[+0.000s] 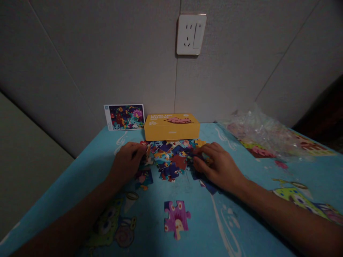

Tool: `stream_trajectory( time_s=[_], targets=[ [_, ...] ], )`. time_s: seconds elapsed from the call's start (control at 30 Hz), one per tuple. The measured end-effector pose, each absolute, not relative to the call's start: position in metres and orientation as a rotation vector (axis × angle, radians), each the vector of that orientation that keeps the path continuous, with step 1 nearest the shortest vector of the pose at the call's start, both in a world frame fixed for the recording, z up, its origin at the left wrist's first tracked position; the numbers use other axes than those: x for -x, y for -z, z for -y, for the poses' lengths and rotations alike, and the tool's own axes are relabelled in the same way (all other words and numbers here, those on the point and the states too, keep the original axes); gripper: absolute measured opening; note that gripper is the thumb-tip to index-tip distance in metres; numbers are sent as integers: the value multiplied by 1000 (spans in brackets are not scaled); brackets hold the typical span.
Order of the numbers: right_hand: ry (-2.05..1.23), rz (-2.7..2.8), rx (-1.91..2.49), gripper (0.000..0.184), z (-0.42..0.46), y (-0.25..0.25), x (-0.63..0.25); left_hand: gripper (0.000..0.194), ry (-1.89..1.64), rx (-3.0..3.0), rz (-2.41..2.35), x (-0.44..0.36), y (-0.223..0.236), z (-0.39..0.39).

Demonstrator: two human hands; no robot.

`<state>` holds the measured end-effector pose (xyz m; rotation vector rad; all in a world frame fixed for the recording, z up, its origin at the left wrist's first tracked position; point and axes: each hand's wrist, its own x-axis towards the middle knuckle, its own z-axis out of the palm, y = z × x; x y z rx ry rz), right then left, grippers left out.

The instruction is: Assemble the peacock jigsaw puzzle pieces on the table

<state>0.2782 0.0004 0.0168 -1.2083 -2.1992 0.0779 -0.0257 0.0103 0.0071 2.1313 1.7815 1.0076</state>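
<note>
A heap of jigsaw puzzle pieces, mostly dark blue, red and teal, lies in the middle of the table. At its left edge is my left hand, fingers curled and closed on a tilted puzzle piece; the fingertips are partly hidden. Across the heap, my right hand pinches a dark puzzle piece between thumb and fingers. More dark pieces lie beneath that hand. Closer to me, a single purple puzzle piece lies apart from the others.
Behind the heap stands a yellow puzzle box. A picture card leans against the wall beside it. Crumpled clear plastic covers printed sheets at the right. A blue patterned cloth covers the table; a wall socket is above.
</note>
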Motion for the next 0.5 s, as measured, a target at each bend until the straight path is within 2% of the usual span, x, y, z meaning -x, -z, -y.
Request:
stream_trajectory(
  time_s=[0.23, 0.5],
  targets=[
    [-5, 2348, 1358, 35, -46, -7, -300, 24, -814, -2337, -1740, 22, 3, -7],
    [-102, 2457, 1349, 40, -48, 11, -299, 48, -684, -2312, -1899, 20, 5, -5]
  ],
)
